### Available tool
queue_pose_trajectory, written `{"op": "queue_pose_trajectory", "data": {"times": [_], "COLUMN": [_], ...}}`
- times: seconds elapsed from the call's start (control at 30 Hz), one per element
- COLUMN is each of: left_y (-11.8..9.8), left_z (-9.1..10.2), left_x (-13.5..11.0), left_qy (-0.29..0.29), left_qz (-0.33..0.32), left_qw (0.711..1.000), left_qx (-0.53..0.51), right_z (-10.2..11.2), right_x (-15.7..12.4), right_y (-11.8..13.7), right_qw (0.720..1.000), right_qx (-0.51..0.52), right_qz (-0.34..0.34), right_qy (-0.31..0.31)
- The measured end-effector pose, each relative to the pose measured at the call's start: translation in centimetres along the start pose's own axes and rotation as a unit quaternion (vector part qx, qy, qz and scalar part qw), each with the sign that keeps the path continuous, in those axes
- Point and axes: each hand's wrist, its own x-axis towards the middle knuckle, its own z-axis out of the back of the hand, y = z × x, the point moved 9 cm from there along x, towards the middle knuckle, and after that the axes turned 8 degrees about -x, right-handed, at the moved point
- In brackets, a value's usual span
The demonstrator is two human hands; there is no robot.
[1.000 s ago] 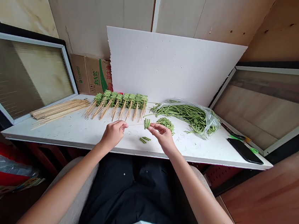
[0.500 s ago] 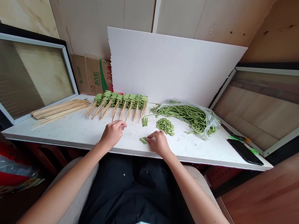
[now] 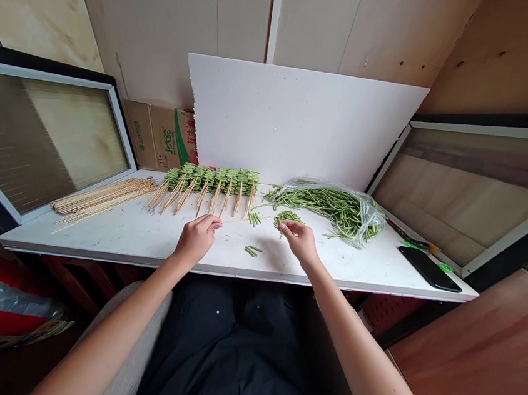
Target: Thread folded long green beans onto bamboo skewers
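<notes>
My left hand is closed in a pinch on the end of a thin wooden skewer, which points right across the table. A few cut green bean pieces sit side by side along that skewer. My right hand is raised near the skewer's far end, thumb and fingers pinched on a short green bean piece, mostly hidden by the fingertips. Partly behind it lies a pile of cut bean pieces. Between my hands, close to the table's front, rest several loose bean pieces.
Loaded bean skewers are stacked at the back left, beside a bundle of bare skewers. A clear plastic bag of long beans lies at the back right. A black phone is near the right edge of the white table.
My right hand has moved up and right, from the loose bean pieces at the front toward the skewer's far end. The left hand keeps its hold; the bean pieces on the skewer look slightly tilted.
</notes>
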Motion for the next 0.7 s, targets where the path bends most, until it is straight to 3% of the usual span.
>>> {"op": "queue_pose_trajectory", "data": {"times": [0.17,0.4,0.7], "left_y": [0.1,-0.4,-0.9], "left_z": [-0.3,-0.3,0.0], "left_x": [-0.2,-0.1,-0.1], "left_qy": [0.007,0.002,-0.003], "left_qz": [0.006,-0.003,-0.016], "left_qw": [1.0,1.0,1.0], "left_qx": [0.002,-0.016,-0.011], "right_z": [0.2,0.3,0.3], "right_x": [-0.1,-0.1,-0.3], "right_y": [0.1,1.1,1.8], "right_qw": [0.993,0.978,0.969], "right_qx": [0.1,0.205,0.247], "right_qz": [-0.059,-0.027,0.002], "right_qy": [-0.004,-0.025,-0.021]}}
